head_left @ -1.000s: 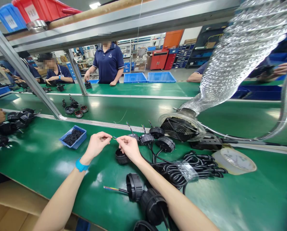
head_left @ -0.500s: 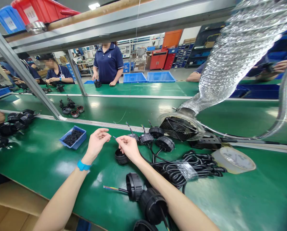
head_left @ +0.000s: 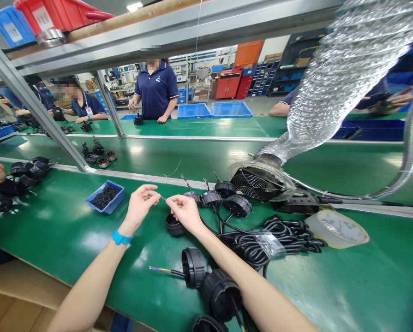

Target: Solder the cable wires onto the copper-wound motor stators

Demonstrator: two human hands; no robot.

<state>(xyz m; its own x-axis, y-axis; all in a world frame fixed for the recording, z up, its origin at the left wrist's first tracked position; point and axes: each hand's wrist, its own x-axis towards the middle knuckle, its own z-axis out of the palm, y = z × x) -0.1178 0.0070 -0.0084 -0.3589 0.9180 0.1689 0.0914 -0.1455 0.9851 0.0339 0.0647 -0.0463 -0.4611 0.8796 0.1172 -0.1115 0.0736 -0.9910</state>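
My left hand (head_left: 140,203) and my right hand (head_left: 183,210) are raised just above the green bench, fingertips nearly meeting. Both pinch the thin end of a wire (head_left: 162,198) that runs between them. A blue band sits on my left wrist. Below my right hand a small black round cap (head_left: 173,226) lies on the bench. Near my right forearm lie black round housings (head_left: 193,267), one with coloured wire ends sticking out to the left.
A blue tray of small black parts (head_left: 105,197) stands left of my hands. Black caps (head_left: 210,198), a bundle of black cables (head_left: 268,237), a tape roll (head_left: 336,228) and a fan on a foil duct (head_left: 258,183) lie to the right. Other people work across the conveyor.
My hands have stayed almost in place, the left fingers loosening and closing again on the wire end. The person standing opposite moved a black part along the far bench.
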